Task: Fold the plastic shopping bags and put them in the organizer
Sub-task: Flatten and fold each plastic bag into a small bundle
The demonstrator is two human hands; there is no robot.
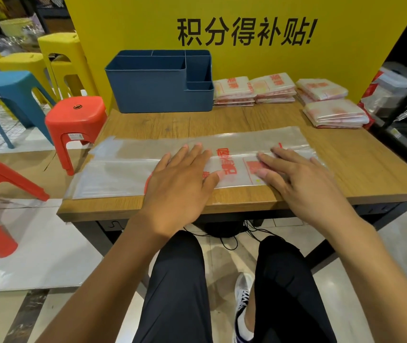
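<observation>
A clear plastic shopping bag (123, 169) with red print lies flat and stretched along the front of the wooden table (361, 164), folded lengthwise into a long strip. My left hand (180, 174) presses flat on its middle with straight fingers. My right hand (294, 172) presses flat on its right part, fingers spread over the red print. The blue organizer (148, 90) with several compartments stands at the back left of the table, and it looks to hold nothing.
Several stacks of folded bags (274, 89) lie at the back right, with another stack (333, 116) nearer the right edge. Red (76, 117), blue (4, 82) and yellow (56, 43) stools stand left of the table. A yellow sign board (247, 11) rises behind.
</observation>
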